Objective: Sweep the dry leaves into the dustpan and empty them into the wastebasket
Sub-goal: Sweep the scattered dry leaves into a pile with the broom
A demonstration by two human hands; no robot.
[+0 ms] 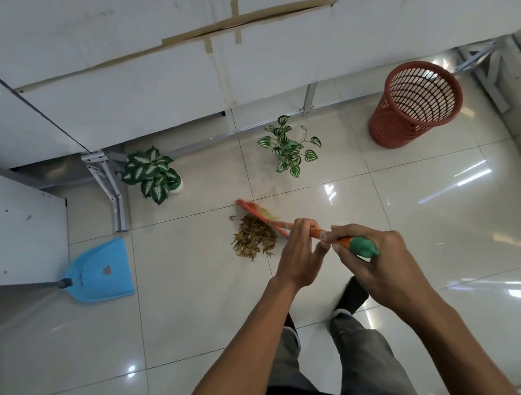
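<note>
While both hands, left hand (298,253) and right hand (375,257), wrap their fingers round the broom (264,215), its head sits against the leaves (254,240), dustpan (101,272) well off left.

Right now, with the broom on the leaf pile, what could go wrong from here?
1. The dustpan lies well off to the left of the dry leaves, so pushing them that far across the glossy tiles may scatter the pile.
2. The broom head is blurred, suggesting a quick stroke; that could flick leaves toward the potted plant just beyond.
3. The wastebasket has mesh walls and stands far right, so carried leaves may spill or slip through.
</note>
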